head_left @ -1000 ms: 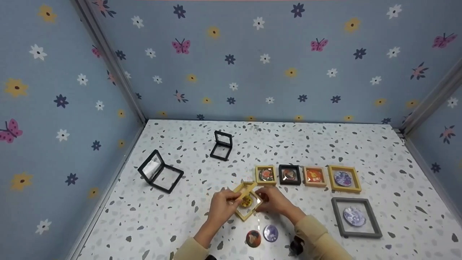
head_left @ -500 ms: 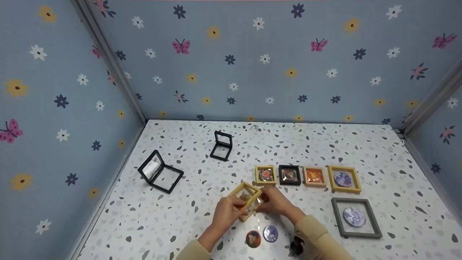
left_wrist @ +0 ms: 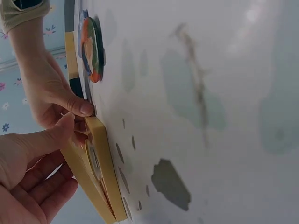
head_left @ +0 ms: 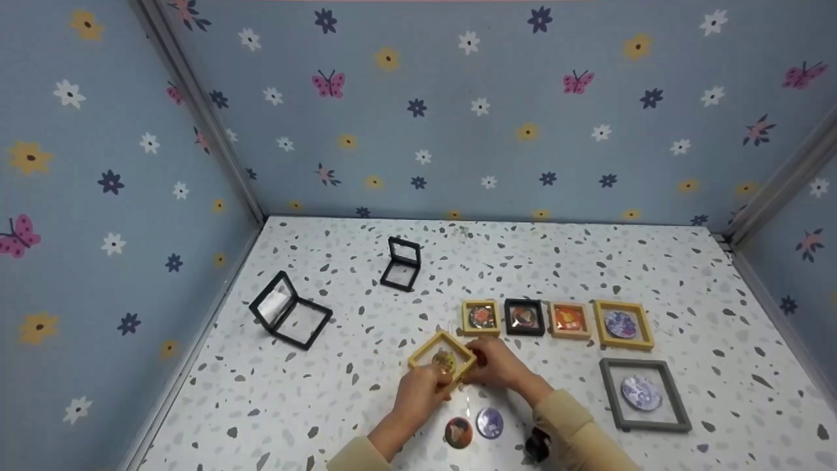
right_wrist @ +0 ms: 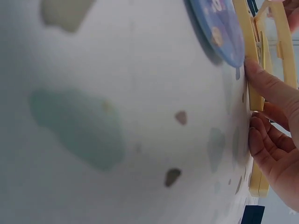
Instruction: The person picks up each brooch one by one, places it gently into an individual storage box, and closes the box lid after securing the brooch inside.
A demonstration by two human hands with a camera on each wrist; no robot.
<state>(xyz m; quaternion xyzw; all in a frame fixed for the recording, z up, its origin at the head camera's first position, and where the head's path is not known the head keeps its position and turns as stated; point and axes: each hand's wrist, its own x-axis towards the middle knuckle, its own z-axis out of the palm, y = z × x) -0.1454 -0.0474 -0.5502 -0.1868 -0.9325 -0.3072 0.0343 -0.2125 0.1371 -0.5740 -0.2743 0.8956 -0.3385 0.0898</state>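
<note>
A hinged yellow display frame [head_left: 425, 347] lies turned cornerwise on the table, with a round yellow badge [head_left: 449, 358] behind its clear film. My left hand [head_left: 415, 396] holds the lid at its near left side, thumb [left_wrist: 65, 125] at the lid's corner. In the left wrist view a narrow gap shows between lid and base. At the right corner my right hand [head_left: 498, 364] grips the base, its thumb [right_wrist: 261, 79] against the edge. Just nearer lie two loose badges, one red and dark [head_left: 459, 433], one purple-blue [head_left: 490, 423].
Two empty black frames, a larger [head_left: 304, 322] and a smaller [head_left: 400, 275], stand propped open at left. Filled frames form a row behind the right hand: small yellow [head_left: 465, 320], black [head_left: 524, 330], peach [head_left: 571, 333], larger yellow [head_left: 624, 342]. A grey frame [head_left: 654, 424] lies at right.
My left hand has swung the yellow frame's lid from standing up to nearly flat over the badge, moving slightly nearer and to the right. The right hand keeps its grip on the base.
</note>
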